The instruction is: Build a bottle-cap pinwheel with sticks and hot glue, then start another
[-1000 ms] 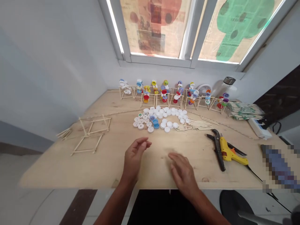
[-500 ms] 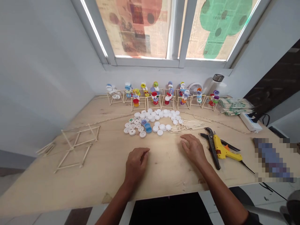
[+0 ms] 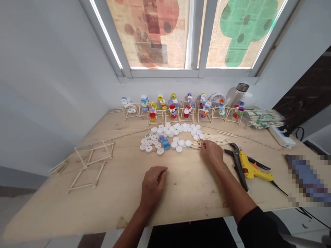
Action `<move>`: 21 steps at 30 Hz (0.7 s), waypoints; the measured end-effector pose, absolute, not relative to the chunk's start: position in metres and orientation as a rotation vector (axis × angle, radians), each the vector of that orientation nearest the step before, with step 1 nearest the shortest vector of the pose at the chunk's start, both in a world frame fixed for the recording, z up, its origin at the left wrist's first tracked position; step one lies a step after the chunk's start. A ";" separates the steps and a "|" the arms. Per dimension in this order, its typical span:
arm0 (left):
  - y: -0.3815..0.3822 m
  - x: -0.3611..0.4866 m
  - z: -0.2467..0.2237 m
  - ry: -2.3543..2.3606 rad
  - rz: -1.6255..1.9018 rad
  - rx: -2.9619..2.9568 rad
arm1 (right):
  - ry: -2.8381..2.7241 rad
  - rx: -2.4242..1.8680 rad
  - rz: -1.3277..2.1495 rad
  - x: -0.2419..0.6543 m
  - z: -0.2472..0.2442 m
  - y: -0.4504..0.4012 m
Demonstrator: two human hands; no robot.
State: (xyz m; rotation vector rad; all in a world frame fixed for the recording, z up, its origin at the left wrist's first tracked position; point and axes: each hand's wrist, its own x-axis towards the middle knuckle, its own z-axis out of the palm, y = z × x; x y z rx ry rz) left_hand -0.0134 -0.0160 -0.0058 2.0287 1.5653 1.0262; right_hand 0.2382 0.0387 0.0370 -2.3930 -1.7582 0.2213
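Far left on the plywood table (image 3: 64,203), a few loose sticks (image 3: 59,167) lie just beside two flat stick frames (image 3: 90,166), not touching the hands. Left hand (image 3: 153,186) rests low on the wood, well apart from everything, fingers (image 3: 161,171) loosely curled, nothing visible in them, though the palm side is hidden. Ahead of it sits a crescent of bottle caps (image 3: 168,136), mostly white, a few blue and one green-marked, lying flat and close together. Behind them, along the wall, stands a row of stick-and-cap models (image 3: 181,108), all upright on stick stands. Right hand (image 3: 212,154) reaches forward, fingertips (image 3: 203,145) at the near end of a pile of cut sticks (image 3: 213,140), just right of the caps. Fingers are nearly together and touching the pile; can't tell if they have hold of a stick. Right of that hand lie pliers (image 3: 238,167) and, touching them, a yellow glue gun (image 3: 253,170). Further back are a small fan (image 3: 217,100), a glass bottle (image 3: 239,96), a plastic-wrapped stick bundle (image 3: 263,119) and a power strip (image 3: 281,136). Far right, a pixelated patch (image 3: 309,179) hides whatever lies there.
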 end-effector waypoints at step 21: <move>0.023 0.037 -0.002 1.401 0.990 2.334 | -1.775 -2.243 0.144 0.235 0.013 0.038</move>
